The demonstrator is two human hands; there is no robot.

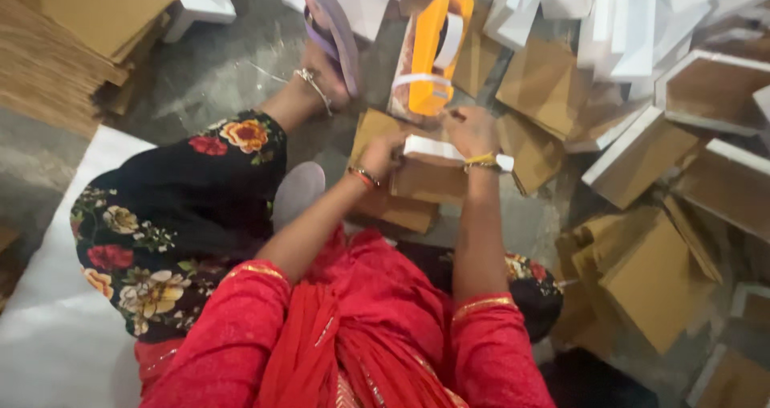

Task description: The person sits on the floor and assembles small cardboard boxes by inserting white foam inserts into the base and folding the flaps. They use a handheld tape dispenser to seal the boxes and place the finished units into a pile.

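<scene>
While closed: fingers [383, 150] gripping cardboard box [425, 175].

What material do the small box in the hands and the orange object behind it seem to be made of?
The small box held by the left hand and right hand looks like brown cardboard: matte tan sides, with a white strip, probably paper, along its edge. The orange object looks like smooth plastic, with an even bright colour and rounded edges; the white bands around it may be tape, but that is unclear.
</scene>
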